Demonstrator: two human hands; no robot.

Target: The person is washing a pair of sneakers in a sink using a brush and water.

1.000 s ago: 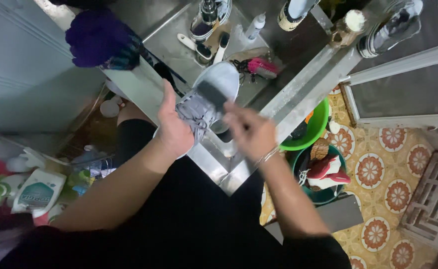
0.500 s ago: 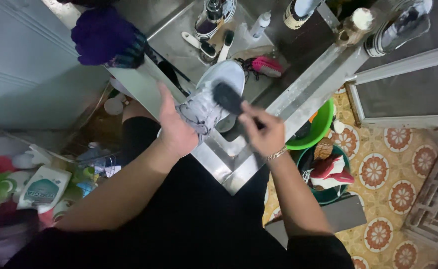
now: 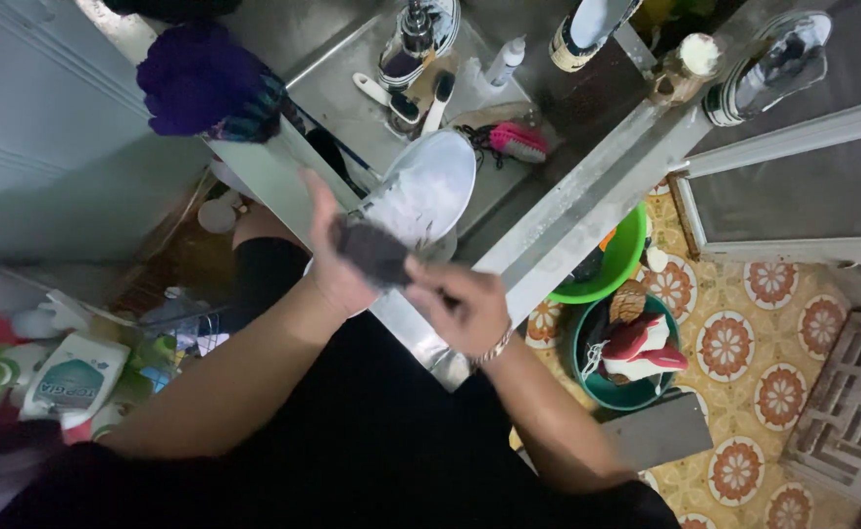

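- Left hand (image 3: 337, 264) clasped round the heel end of a grey-white sneaker (image 3: 420, 196), held over the steel sink (image 3: 352, 83).
- Right hand (image 3: 460, 304) closed on the handle of a dark scrub brush (image 3: 369, 250).
- Brush head now down at the heel by the left palm; half a second ago, up on the toe.
- Pink brush (image 3: 518, 142) lying in the sink just beyond the toe.
- Green basin (image 3: 626, 250) on the patterned floor, right.
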